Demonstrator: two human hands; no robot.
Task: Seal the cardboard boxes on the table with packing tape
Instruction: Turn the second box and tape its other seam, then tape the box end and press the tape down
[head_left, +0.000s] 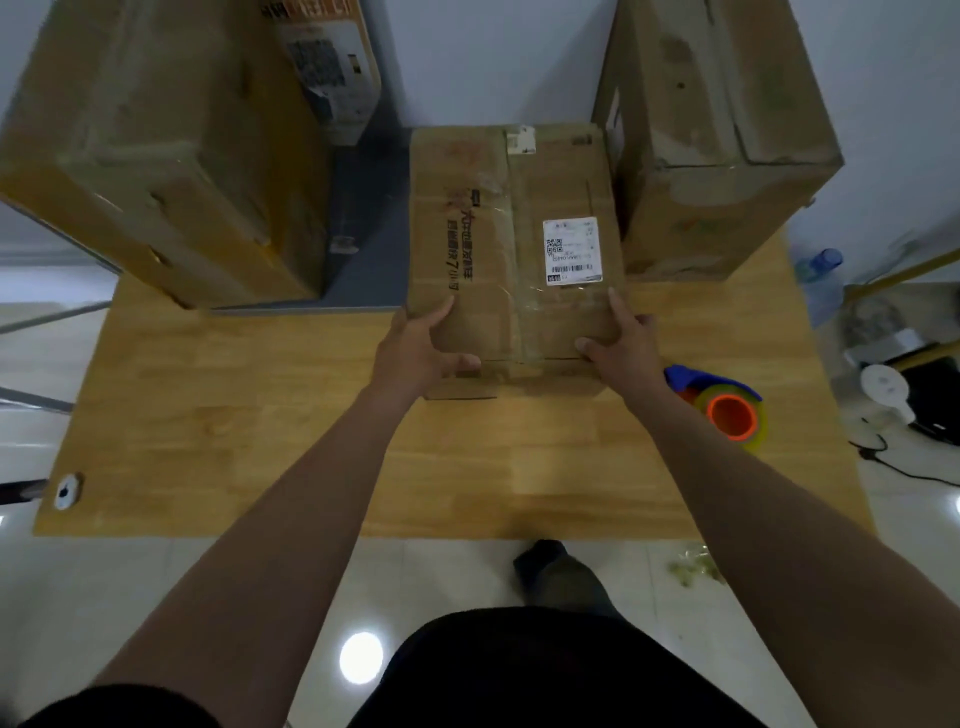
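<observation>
A: Where does the tape dispenser (727, 410) lie?

B: On the table (260, 415), just right of the right hand (618, 338), which is the nearer one to it.

A: And the hands?

B: The left hand (426, 348) and the right each grip a near corner of the middle box (519, 234), whose long axis runs away from the person.

A: What's inside?

B: Hidden. The flaps are closed, with clear tape (519, 312) along the seam.

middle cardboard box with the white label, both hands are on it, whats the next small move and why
Probably lift the right hand off and reach for the blue-handled tape dispenser with the orange-cored roll, lying on the wooden table right of it. Both hands hold the near end of the brown cardboard box, so the left hand could steady it.
</observation>
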